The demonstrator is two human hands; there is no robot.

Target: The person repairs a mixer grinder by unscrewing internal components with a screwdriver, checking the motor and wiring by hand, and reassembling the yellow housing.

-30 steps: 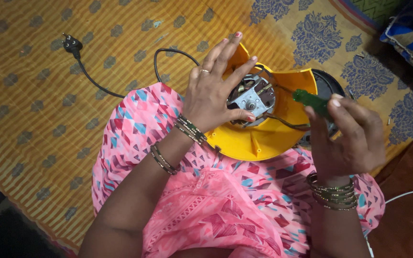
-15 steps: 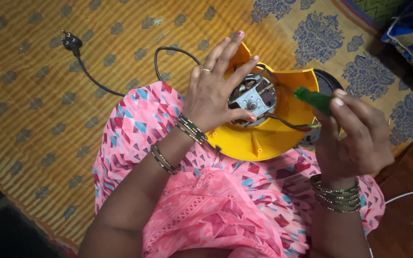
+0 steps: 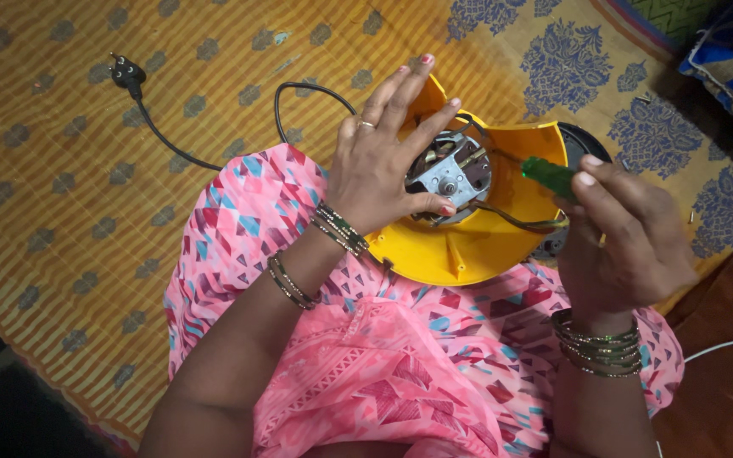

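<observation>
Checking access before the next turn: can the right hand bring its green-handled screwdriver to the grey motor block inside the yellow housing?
Probably yes. The right hand holds the screwdriver just beside the motor block; the left hand covers only its left edge.

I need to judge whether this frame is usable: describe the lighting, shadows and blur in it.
Head view: soft, even light on the left hand, yellow housing and metal motor block, all fairly sharp; the right hand and green-handled tool look slightly blurred; corners fall into deep shadow, especially the lower left beyond the patterned mat; no strong glare.
</observation>
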